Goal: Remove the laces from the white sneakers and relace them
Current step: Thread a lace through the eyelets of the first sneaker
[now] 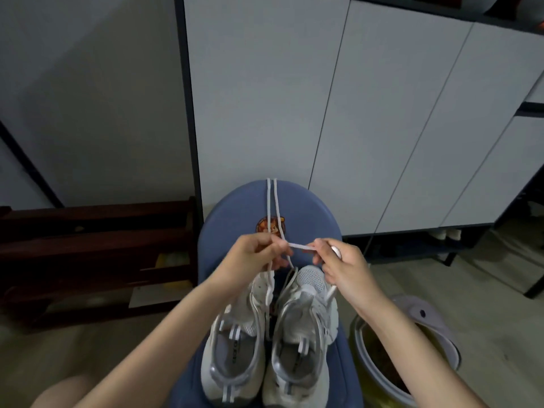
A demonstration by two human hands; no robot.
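Note:
Two white sneakers stand side by side on a blue stool, toes pointing away from me: the left sneaker and the right sneaker. A white lace lies doubled over the stool's far part. My left hand pinches the lace above the left sneaker's toe. A short stretch of the lace runs taut across to my right hand, which pinches it above the right sneaker's toe. More lace hangs down from both hands onto the shoes.
White cabinet doors rise behind the stool. A dark wooden rack stands at the left. At the lower right a round bin with a grey lid sits on the floor.

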